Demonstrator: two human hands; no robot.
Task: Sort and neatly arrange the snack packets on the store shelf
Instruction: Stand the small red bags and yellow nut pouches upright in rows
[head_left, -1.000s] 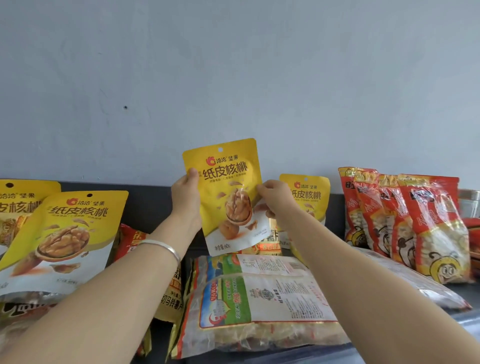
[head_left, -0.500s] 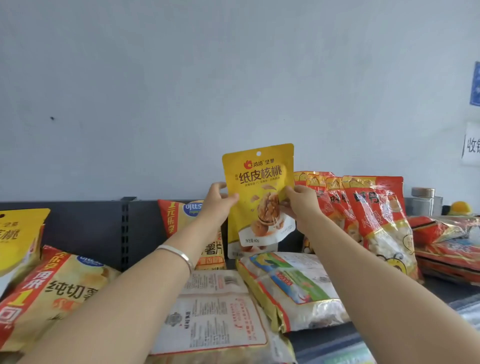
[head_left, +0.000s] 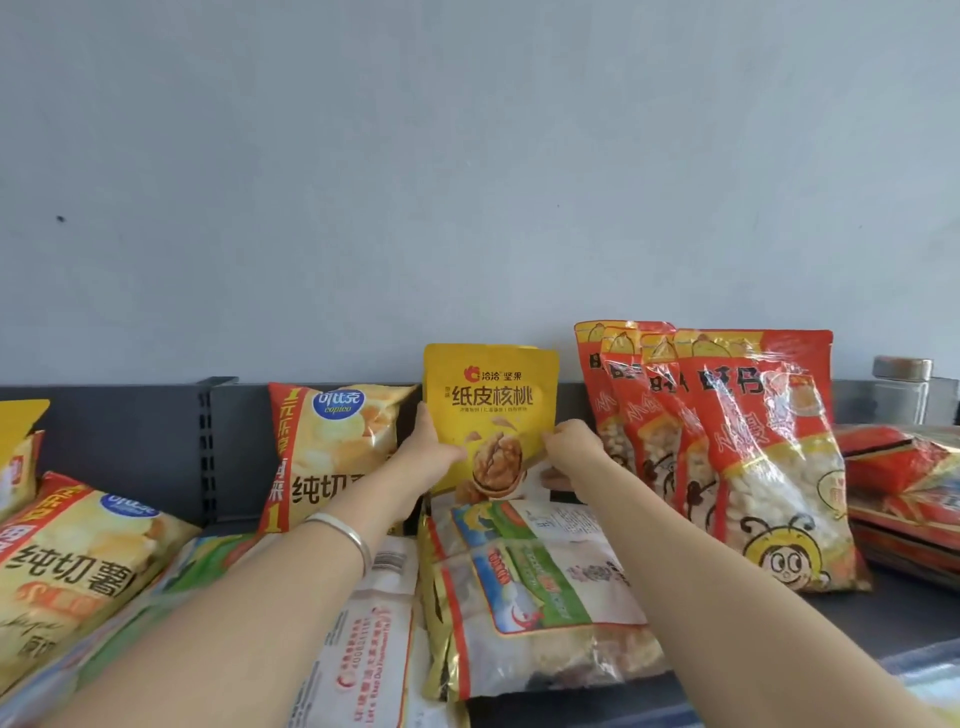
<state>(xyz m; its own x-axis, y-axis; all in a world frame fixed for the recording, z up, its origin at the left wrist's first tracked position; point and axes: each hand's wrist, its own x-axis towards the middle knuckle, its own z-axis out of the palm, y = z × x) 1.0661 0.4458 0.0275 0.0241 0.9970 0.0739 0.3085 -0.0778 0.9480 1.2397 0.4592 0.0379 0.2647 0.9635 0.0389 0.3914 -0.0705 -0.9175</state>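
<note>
Both hands grip a yellow packet (head_left: 491, 395) upright at the back of the shelf (head_left: 831, 613): left hand (head_left: 428, 454) on its left edge, right hand (head_left: 571, 447) pinching its right edge. It stands between a chips bag (head_left: 332, 447) and red packets (head_left: 753, 441); its bottom is hidden, possibly resting on the shelf.

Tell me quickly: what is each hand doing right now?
Left hand: holding the yellow walnut packet by its left edge.
Right hand: pinching the same packet's right edge.
</note>
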